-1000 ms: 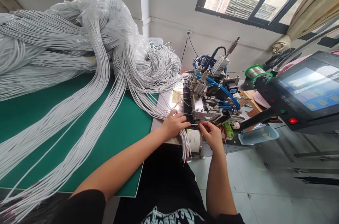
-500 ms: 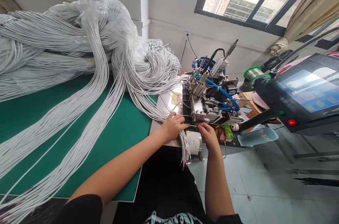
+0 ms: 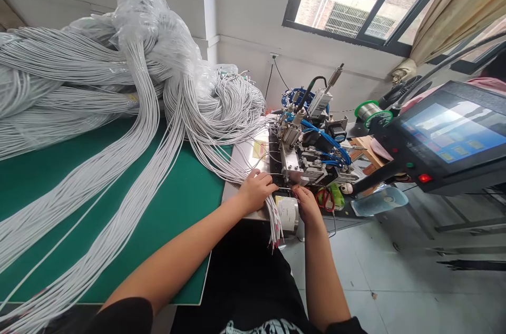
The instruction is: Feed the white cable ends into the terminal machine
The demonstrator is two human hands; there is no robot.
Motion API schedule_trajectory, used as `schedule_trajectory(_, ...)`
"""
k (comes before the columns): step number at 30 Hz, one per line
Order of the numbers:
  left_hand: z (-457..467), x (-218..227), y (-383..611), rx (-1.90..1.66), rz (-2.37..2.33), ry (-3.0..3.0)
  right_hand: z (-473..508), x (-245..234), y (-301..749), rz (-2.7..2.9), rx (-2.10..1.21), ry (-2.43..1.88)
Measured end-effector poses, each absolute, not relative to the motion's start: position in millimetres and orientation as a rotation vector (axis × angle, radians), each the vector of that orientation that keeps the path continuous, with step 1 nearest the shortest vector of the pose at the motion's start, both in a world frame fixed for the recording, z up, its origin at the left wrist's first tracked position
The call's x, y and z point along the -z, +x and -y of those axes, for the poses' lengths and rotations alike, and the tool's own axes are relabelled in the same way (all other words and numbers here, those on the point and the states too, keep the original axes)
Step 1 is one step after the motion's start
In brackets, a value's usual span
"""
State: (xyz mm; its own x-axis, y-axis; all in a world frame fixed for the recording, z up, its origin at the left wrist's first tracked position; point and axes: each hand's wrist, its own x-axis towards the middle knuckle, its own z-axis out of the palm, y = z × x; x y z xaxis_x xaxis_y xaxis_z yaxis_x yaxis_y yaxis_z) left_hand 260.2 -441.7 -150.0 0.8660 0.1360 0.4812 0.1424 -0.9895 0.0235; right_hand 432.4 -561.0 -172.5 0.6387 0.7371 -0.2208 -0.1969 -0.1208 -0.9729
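My left hand (image 3: 256, 190) is closed around a white cable (image 3: 283, 188) at the front edge of the machine. The cable runs to the right toward my right hand (image 3: 307, 205), whose thumb and fingers are pinched together at its end. Just beyond my fingers stands a bench machine (image 3: 291, 157) with metal cylinders and blue air tubes. Below my left hand a bundle of white cables (image 3: 273, 218) hangs over the edge, with reddish wire tips. The exact spot where my right fingertips meet the cable is too small to make out.
Large bundles of white cable (image 3: 90, 181) lie across the green table (image 3: 177, 249) on the left, partly wrapped in clear plastic (image 3: 138, 12). A screen (image 3: 454, 128), a solder spool (image 3: 372, 114), red-handled scissors (image 3: 324, 199) and a clear blue bin (image 3: 379, 201) are to the right.
The whole view has shifted slightly, with the machine and screen a little farther left. Both hands stay at the machine's front, the cable still stretched between them.
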Motion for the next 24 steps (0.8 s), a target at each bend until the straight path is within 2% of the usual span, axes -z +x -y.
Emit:
schedule_trajectory(7, 442, 152, 259, 0.814, 0.234, -3.012, 570, 171, 426, 0.499, -0.827, -1.489)
schedule_trajectory(17, 443, 151, 257, 0.934, 0.244, -2.943, 607, 142, 417, 0.95, -0.42, -1.845)
schedule_trajectory(24, 446, 140, 253, 1.084, 0.265, -2.881, 627, 112, 389, 1.287, -0.669, -1.834)
